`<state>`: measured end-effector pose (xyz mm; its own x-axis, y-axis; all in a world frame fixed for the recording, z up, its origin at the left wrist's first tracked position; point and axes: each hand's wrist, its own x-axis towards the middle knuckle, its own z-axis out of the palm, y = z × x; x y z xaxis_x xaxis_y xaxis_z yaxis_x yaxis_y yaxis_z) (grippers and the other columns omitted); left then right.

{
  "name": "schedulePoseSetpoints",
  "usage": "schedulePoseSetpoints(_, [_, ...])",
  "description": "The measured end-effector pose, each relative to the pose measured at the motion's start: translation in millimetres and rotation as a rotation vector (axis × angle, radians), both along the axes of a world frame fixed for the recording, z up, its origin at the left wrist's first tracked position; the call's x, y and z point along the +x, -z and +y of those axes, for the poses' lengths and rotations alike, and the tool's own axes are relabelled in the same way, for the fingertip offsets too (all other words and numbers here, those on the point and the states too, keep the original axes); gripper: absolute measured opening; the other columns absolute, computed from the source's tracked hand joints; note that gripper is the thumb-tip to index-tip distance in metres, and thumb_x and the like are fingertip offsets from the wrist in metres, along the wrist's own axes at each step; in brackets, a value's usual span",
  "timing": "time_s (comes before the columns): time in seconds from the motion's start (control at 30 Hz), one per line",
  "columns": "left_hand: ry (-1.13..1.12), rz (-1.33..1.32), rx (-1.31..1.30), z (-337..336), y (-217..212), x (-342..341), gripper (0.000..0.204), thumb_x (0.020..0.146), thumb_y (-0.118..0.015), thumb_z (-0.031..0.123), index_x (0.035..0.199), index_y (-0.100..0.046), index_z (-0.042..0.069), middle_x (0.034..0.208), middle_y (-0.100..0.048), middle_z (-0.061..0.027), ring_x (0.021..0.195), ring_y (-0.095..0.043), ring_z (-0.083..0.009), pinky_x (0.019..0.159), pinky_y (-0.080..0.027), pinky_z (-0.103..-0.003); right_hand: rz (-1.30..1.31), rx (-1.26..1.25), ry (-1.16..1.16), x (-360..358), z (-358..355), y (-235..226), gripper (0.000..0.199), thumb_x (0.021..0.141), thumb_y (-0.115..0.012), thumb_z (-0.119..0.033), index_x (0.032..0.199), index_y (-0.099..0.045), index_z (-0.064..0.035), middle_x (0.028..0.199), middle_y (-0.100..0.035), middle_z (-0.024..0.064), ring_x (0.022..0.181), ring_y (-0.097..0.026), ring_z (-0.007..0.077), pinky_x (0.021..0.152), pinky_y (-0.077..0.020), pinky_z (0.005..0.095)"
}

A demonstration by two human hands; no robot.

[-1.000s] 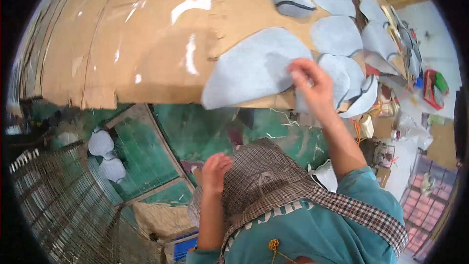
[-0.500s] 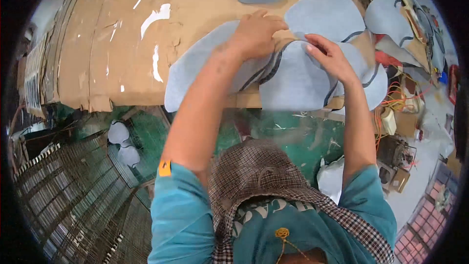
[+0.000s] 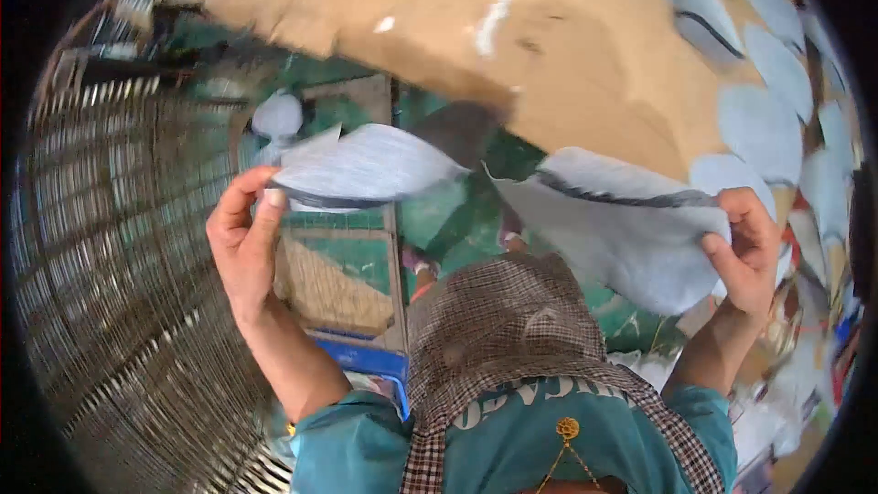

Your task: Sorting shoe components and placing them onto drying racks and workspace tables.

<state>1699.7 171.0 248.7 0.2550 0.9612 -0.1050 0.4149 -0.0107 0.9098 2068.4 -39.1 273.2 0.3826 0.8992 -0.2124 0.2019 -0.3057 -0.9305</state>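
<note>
Pinched between the thumb and fingers of my left hand (image 3: 247, 242) is a light grey rounded fabric piece (image 3: 375, 160) with a dark strip along its lower edge. It hangs in the air over the floor, level and stretched toward the middle. On the other side, my right hand (image 3: 748, 252) grips the outer edge of a larger grey fabric piece (image 3: 622, 252), which has a dark strip across it and a folded upper flap. The two pieces are apart, their inner tips pointing toward each other.
A cardboard-covered table (image 3: 585, 64) lies ahead, with several grey pieces (image 3: 759, 133) spread at its right. Wire racks (image 3: 137, 256) fill the left side; a grey piece (image 3: 277, 116) rests near their edge. Below is a green floor (image 3: 457, 220), with a blue crate (image 3: 366, 359) near my left arm.
Both hands have lifted off the table and moved apart, each bringing a grey fabric piece toward me. The view has turned left, toward the wire racks.
</note>
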Motion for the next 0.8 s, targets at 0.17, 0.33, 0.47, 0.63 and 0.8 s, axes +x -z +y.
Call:
schedulePoseSetpoints(0.17, [-0.818,-0.462,-0.500,-75,151,-212,0.014,0.077,-0.058,0.016,0.087,-0.058,0.007,0.083,-0.058,-0.0011,0.079,-0.052,-0.0134,0.073,-0.041,-0.027,0.087,-0.142,-0.247,-71,77,53,0.018,0.071,-0.059,-0.005,0.086,-0.050,-0.0026,0.076,-0.049,-0.0030,0.069,-0.044,0.0041,0.060,-0.0336,0.0174])
schedulePoseSetpoints(0.33, [-1.162,-1.216,-0.845,-191,301,-267,0.024,0.082,-0.045,0.017,0.103,-0.048,0.005,0.103,-0.054,-0.0091,0.093,-0.050,-0.0276,0.082,-0.039,-0.038,0.122,-0.397,-0.398,-194,145,179,0.017,0.076,-0.059,-0.005,0.091,-0.052,-0.0038,0.080,-0.052,-0.0020,0.073,-0.048,0.0057,0.065,-0.0385,0.0196])
schedulePoseSetpoints(0.47, [-1.518,-1.330,-0.679,-164,361,-317,0.024,0.086,-0.039,0.017,0.104,-0.047,0.003,0.106,-0.052,-0.0130,0.099,-0.048,-0.0289,0.089,-0.036,-0.041,0.231,-0.356,-0.433,-332,193,307,0.015,0.074,-0.062,-0.013,0.086,-0.052,-0.0097,0.074,-0.048,-0.0068,0.067,-0.042,0.0021,0.050,-0.0267,0.0175])
schedulePoseSetpoints(0.63, [-1.545,-1.545,-0.333,-114,402,-409,0.025,0.084,-0.042,0.012,0.105,-0.048,0.000,0.110,-0.051,-0.0141,0.104,-0.047,-0.0291,0.090,-0.038,-0.042,0.550,-0.442,-0.284,-513,270,373,0.023,0.072,-0.065,-0.013,0.090,-0.051,-0.0097,0.082,-0.050,-0.0029,0.076,-0.047,0.0082,0.061,-0.0362,0.0260])
schedulePoseSetpoints(0.8, [-1.428,-1.665,-0.031,-72,455,-477,0.027,0.087,-0.037,0.012,0.107,-0.045,-0.004,0.112,-0.049,-0.0180,0.107,-0.044,-0.0313,0.092,-0.038,-0.044,0.716,-0.308,-0.289,-636,322,449,0.030,0.072,-0.065,-0.013,0.095,-0.047,-0.0050,0.084,-0.051,0.0007,0.079,-0.049,0.0107,0.065,-0.0402,0.0278])
